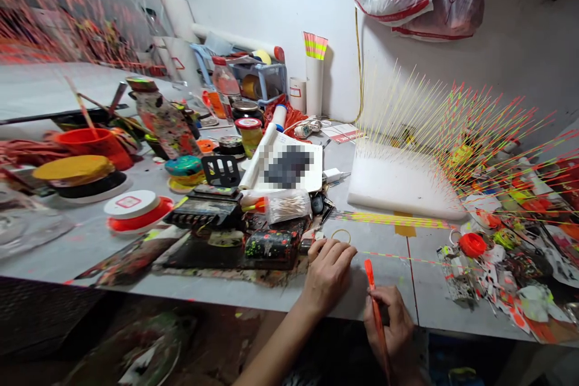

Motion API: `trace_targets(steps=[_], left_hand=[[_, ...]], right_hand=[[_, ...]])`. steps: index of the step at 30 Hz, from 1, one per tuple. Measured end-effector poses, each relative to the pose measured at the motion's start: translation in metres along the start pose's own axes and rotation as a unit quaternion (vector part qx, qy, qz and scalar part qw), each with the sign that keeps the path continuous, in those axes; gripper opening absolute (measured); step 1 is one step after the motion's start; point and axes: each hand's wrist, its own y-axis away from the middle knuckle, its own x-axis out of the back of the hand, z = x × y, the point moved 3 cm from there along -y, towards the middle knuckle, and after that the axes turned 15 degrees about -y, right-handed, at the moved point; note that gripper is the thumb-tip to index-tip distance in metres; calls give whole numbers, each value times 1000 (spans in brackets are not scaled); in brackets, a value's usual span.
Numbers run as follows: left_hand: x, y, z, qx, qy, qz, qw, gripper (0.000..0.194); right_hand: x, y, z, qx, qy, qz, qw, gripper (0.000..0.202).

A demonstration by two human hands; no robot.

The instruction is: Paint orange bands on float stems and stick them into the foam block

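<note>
At the front edge of the grey table, my left hand (329, 271) is closed beside a small paint-spattered motor device (274, 245). A thin red and yellow-green striped rod (398, 257) runs right from its fingers, and its held end is hidden. My right hand (391, 319) grips an orange-stained brush (370, 274), tip up, just below the rod. Behind, more thin striped rods (389, 219) lie side by side across a strip of brown tape (404, 226).
A white foam block (398, 184) bristling with upright thin rods stands behind. Paint-stained clutter and a red cap (472, 245) lie right. Leftward are a cotton swab pack (288, 206), a white-lidded tub (132, 204), an orange cup (97, 146) and a spattered bottle (163, 117).
</note>
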Motion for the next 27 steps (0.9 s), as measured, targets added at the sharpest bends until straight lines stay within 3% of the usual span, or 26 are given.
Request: trace_targets(steps=[9,27], left_hand=[[7,3,-7,36,-38,13,999,22],[5,5,-5,44,-16,13,999,23]], right_hand=[[-21,-2,0,7,4,-16,1000,21],[-21,-4,5,15,40,-17,999,17]])
